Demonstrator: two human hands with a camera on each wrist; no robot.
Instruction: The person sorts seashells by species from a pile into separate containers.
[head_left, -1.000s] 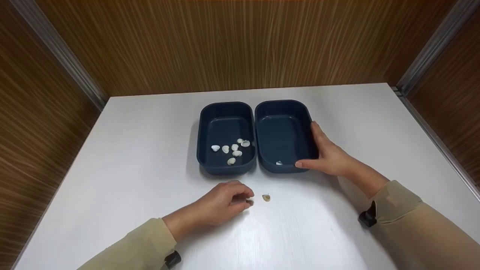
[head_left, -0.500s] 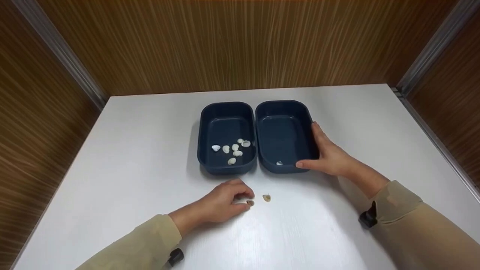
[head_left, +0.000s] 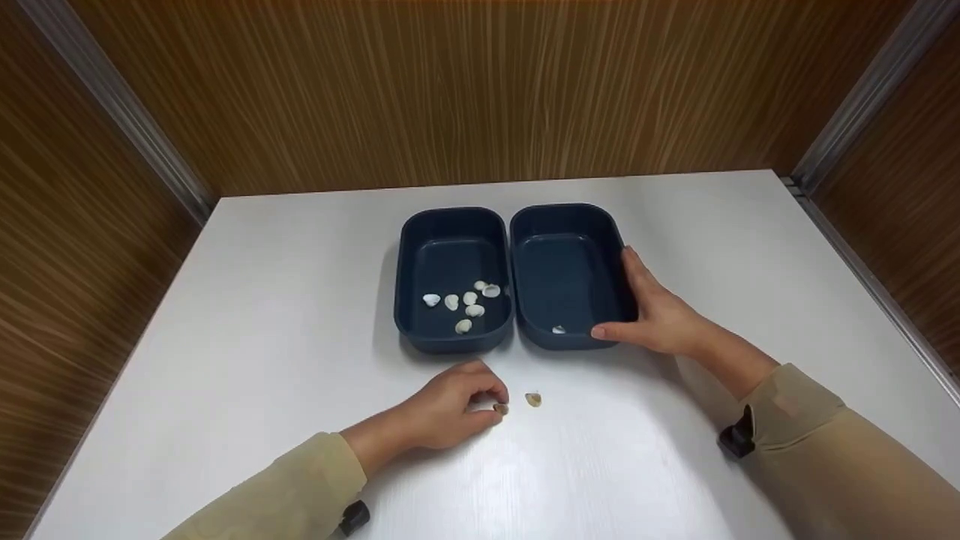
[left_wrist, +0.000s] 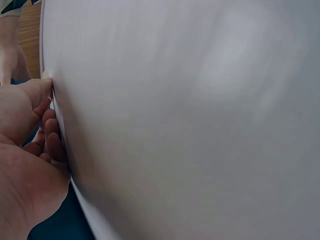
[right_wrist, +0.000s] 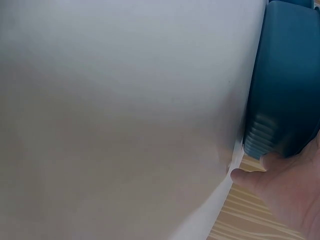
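Observation:
My left hand [head_left: 450, 405] is low at the table, the tips of its thumb and forefinger pinching a small brown seashell [head_left: 501, 409]. Just right of those fingertips lies a second, yellowish-brown seashell [head_left: 533, 399]. My right hand [head_left: 660, 315] grips the near right corner of the right dark blue container [head_left: 566, 341], thumb along the front rim and fingers down the side. In the right wrist view that container [right_wrist: 287, 75] shows from outside, with the hand at its end. The left wrist view shows my curled left fingers [left_wrist: 52, 132] against the tabletop; the shell is hidden there.
A matching dark blue container [head_left: 450, 345] stands close on the left, with several white seashells [head_left: 470, 298] in its near half. One small pale shell [head_left: 559, 329] sits in the right container's near end. Wood-grain panels [head_left: 480, 90] enclose the white table [head_left: 300, 300].
My left thumb and forefinger have come together on the brown shell, which lay between them half a second ago. The right hand keeps its place at the container.

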